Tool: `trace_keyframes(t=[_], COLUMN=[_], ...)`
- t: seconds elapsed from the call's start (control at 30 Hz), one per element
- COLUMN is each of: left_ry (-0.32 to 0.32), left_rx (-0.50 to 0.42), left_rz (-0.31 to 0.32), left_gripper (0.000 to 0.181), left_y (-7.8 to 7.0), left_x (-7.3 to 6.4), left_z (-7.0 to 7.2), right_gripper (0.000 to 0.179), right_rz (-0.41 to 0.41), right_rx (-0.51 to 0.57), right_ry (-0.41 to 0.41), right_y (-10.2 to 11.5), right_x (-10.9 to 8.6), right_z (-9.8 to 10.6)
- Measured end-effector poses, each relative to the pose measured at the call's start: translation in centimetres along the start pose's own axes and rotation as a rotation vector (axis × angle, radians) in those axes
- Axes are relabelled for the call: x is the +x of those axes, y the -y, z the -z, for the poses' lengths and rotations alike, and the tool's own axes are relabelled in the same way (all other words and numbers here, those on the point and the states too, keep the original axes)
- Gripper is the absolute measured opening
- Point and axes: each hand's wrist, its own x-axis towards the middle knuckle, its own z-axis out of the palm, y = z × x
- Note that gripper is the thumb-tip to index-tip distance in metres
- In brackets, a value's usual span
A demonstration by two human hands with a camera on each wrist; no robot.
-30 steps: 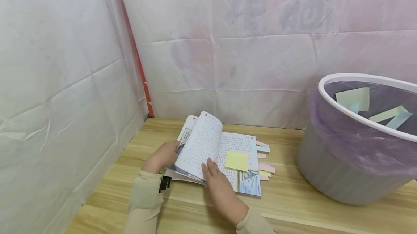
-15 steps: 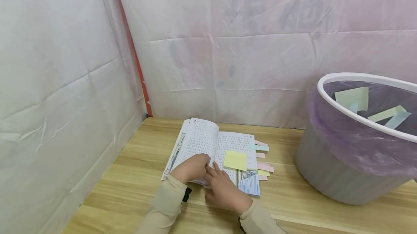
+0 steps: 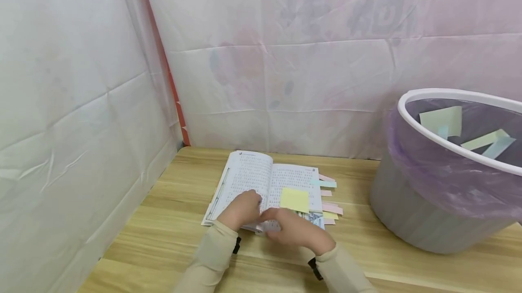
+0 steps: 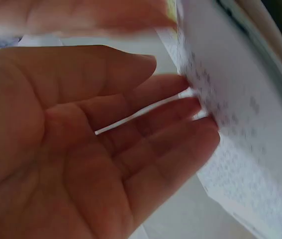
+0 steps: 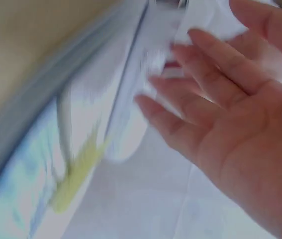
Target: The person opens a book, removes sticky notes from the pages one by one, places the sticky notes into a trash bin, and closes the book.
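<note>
An open book (image 3: 250,170) lies on the table, its pages covered with rows of print. On the right-hand page is a yellow sticky note (image 3: 294,199). My left hand (image 3: 241,209) presses near the gutter, low on the left-hand page; in the left wrist view its fingers are extended, with the tips at the printed page (image 4: 250,99). Beside it, my right hand (image 3: 301,230) hovers over the lower part of the right-hand page and hides the bottom of it. The right wrist view shows that hand's fingers (image 5: 180,99) loosely spread, holding nothing.
Several pink, blue and yellow tabs (image 3: 332,209) stick out of the book's right edge. A grey bin (image 3: 424,211) with a purple liner stands to the right, with paper slips (image 3: 442,122) inside. White sheeting (image 3: 228,80) hangs behind and at the left.
My left hand has moved right from the book's left edge to the gutter, and the lifted pages now lie flatter. My right hand has drawn away from the gutter toward the right.
</note>
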Motion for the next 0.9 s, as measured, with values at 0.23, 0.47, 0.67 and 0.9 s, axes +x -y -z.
trace_keyframes(t=[0.23, 0.47, 0.67, 0.9], left_ry=[-0.003, -0.016, -0.019, -0.022], left_rx=[0.087, 0.138, 0.134, 0.132], left_rz=[0.087, 0.075, 0.074, 0.064], left_gripper=[0.024, 0.029, 0.029, 0.027], left_y=[-1.5, -1.6, -1.5, -1.6], left_x=[0.0, 0.3, 0.6, 0.8], left_z=[-0.8, -1.2, -1.3, -1.4], right_gripper=[0.018, 0.027, 0.022, 0.011], right_rz=[-0.219, -0.276, -0.242, -0.263], right_rx=[-0.404, -0.575, -0.712, -0.741], right_ry=[-0.252, -0.317, -0.392, -0.427], right_y=[-1.3, -2.1, -3.3, -3.9], right_x=[-1.4, -1.8, -1.3, -1.0], right_z=[1.8, 1.8, 1.3, 1.1])
